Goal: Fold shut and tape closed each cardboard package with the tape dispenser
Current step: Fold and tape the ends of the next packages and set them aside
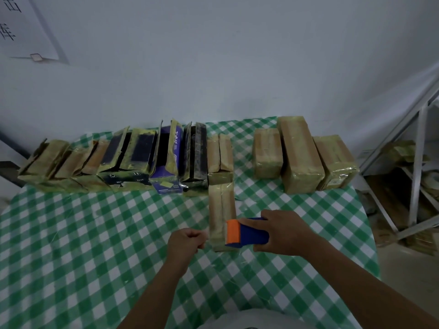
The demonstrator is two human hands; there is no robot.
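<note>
Right hand [282, 233] grips dispenser [247, 232] against package [221, 210]

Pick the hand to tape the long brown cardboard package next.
Right. The right hand grips the blue and orange tape dispenser over the near end of the long brown cardboard package; the left hand is curled beside it.

Bare left hand [186, 242] and bare right hand [285, 233] on bare forearms [154, 293], uncovered right down to the lower edge. Between them, at the bottom, a rounded patch of plain, smooth whitish-grey garment [249, 320].
</note>
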